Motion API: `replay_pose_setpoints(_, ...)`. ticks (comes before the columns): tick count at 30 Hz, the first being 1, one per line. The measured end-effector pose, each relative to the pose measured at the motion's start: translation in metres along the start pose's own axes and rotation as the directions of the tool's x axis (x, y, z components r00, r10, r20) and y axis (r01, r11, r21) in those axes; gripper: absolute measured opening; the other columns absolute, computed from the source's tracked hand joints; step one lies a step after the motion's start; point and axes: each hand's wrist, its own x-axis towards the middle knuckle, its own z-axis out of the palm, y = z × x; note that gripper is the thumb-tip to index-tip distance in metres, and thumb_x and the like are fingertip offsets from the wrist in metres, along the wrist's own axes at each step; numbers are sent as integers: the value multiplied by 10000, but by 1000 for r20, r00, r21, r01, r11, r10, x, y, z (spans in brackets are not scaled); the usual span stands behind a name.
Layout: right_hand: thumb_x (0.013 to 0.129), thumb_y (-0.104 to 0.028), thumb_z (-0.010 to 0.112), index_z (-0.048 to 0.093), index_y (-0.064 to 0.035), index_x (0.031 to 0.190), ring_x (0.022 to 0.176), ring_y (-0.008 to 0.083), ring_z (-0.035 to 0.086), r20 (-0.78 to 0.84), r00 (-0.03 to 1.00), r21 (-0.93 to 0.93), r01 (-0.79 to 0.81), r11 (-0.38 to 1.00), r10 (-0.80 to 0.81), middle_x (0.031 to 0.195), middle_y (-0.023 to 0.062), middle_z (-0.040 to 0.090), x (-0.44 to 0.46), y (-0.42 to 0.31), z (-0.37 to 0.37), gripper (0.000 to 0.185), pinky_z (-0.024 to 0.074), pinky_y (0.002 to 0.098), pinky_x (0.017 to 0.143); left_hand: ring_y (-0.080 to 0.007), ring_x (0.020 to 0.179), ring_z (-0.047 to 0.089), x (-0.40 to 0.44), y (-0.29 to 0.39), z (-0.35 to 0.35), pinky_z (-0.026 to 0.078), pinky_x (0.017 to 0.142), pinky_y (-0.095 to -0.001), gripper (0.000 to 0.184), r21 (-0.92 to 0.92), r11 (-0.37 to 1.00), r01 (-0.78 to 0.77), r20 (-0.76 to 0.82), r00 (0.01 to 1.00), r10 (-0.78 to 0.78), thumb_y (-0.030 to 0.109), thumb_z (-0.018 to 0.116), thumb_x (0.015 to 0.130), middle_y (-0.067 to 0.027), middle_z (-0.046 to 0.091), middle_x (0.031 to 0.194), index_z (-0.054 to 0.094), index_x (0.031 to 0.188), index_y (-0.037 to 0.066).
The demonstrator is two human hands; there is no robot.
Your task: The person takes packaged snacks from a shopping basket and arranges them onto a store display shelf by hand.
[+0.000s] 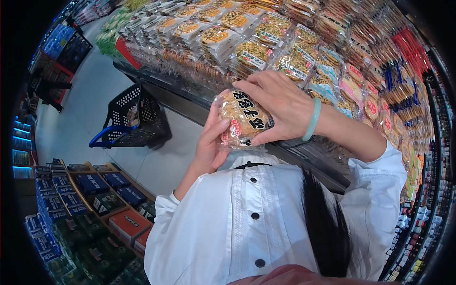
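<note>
Between my two hands is a clear plastic packet of biscuits, printed with large black characters and a small red label. My left hand grips its left side, thumb lying across the front. On the right side, my right hand, with a pale green bangle at the wrist, has its thumb at the lower edge and its fingers over the top. The packet is held up in front of my chest, close to the biscuit display. The backs of the packet and the fingertips behind it are hidden.
A black shopping basket with a blue handle stands on the floor at left, something inside it. Boxed goods fill a wooden shelf at lower left. A person in dark clothing is far left. Bottle-like goods line shelves at far right.
</note>
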Motion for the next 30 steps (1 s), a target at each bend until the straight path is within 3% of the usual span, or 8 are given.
replay_pose_setpoints(3,616,-456,812,384,-28,1375,1140,387,452,145,987,60,57,997,-65,1260,211,445,0,2,-20,971,368,464,971,-287,1308,429,2,3,-12,390,1075,-423,699,-64,996,55,32,998,-54,69,515,861,-174,379,1418,185,1477,51)
replay_pose_setpoints(8,557,-185,847,382,-93,1403,1313,379,371,193,952,147,210,967,-236,1403,194,397,5,-1,-48,970,335,455,1075,-285,1285,458,4,26,-14,395,1073,-411,773,-17,979,204,197,960,-197,73,564,790,-177,394,1406,194,1466,13)
replay_pose_setpoints(12,571,-195,833,411,-47,1374,1314,373,379,241,900,158,333,929,-364,1404,178,422,11,-8,-41,919,335,455,1074,-254,1231,516,5,31,-39,430,1042,-376,798,5,938,347,343,880,-328,78,607,745,-190,462,1345,233,1443,-25)
replay_pose_setpoints(15,572,-216,835,386,-26,1390,1347,371,341,348,868,211,296,932,-355,1439,168,394,13,-18,-36,953,291,464,1104,-232,1170,565,5,27,-19,477,981,-347,819,108,931,347,259,895,-364,100,638,718,-195,505,1300,257,1427,-49)
replay_pose_setpoints(22,564,-274,831,461,9,1277,1153,360,477,229,863,257,392,883,-450,1231,171,523,6,-21,-33,851,355,460,1005,-237,1162,567,8,27,-12,476,977,-340,885,231,894,384,266,859,-438,183,699,703,-175,506,1296,244,1425,-54)
replay_pose_setpoints(25,598,-276,799,465,22,1253,1123,362,488,279,879,195,342,919,-386,1187,183,532,-1,-28,-37,794,389,444,974,-251,1202,544,9,25,-16,465,994,-345,948,223,892,394,273,853,-445,231,733,713,-186,483,1334,198,1441,-56)
replay_pose_setpoints(28,633,-290,748,461,24,1251,1089,373,497,186,922,141,318,938,-341,1170,205,516,-16,-19,-52,750,409,437,959,-288,1241,515,6,21,-8,461,1004,-370,991,165,916,365,250,883,-397,275,752,733,-233,452,1361,160,1460,-48)
replay_pose_setpoints(30,643,-298,731,434,26,1294,1113,384,490,62,969,109,231,967,-239,1219,215,496,-33,0,-74,785,396,432,984,-319,1098,597,7,27,-2,551,843,-361,909,160,916,367,326,857,-400,292,698,787,-269,436,1349,175,1452,-40)
